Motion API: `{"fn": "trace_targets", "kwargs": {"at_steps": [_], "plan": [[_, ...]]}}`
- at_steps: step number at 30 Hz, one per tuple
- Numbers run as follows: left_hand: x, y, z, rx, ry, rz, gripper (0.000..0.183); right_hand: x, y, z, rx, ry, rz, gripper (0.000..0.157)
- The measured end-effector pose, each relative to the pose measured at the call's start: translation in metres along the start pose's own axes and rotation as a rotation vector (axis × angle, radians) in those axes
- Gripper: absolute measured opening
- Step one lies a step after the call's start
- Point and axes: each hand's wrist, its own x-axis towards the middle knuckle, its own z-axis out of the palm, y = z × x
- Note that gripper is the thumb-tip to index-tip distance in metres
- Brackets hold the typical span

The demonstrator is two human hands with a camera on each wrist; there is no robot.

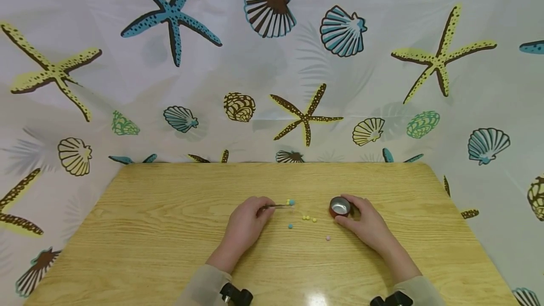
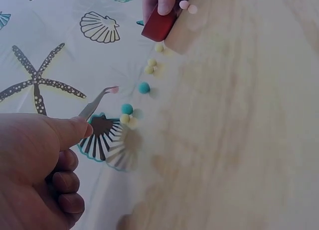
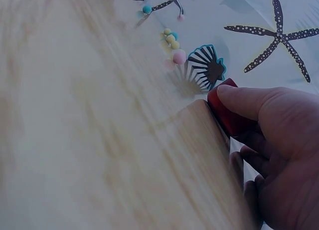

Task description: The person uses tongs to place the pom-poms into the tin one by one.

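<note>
In the head view my left hand (image 1: 246,223) pinches metal tweezers (image 1: 276,206) between thumb and fingers. Their bent tips hold a small pink bead (image 2: 114,90), seen in the left wrist view. Just beyond the tips lie a blue bead (image 1: 292,202) and small yellow ones. To the right, my right hand (image 1: 366,225) grips a small round cup (image 1: 340,207), red outside and silvery inside, with thumb and fingers on its sides. The visible inside of the cup shows bare metal.
Between the hands, several yellow beads (image 1: 308,217) lie on the wooden table (image 1: 170,230). Nearer me are a blue bead (image 1: 290,226) and a pink bead (image 1: 328,238). A shell-and-starfish cloth (image 1: 263,70) hangs behind the table's far edge.
</note>
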Motion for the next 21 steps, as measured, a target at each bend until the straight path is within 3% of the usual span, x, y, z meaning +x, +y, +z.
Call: {"fn": "trace_targets", "kwargs": {"at_steps": [9,21], "plan": [[0.012,0.024,0.001,-0.030,-0.007,0.042,0.010,0.001,0.000,0.000,0.004,-0.004,-0.002,0.069],[0.025,0.056,0.013,-0.055,-0.007,0.082,0.010,0.002,0.003,0.000,0.011,-0.001,-0.003,0.070]]}}
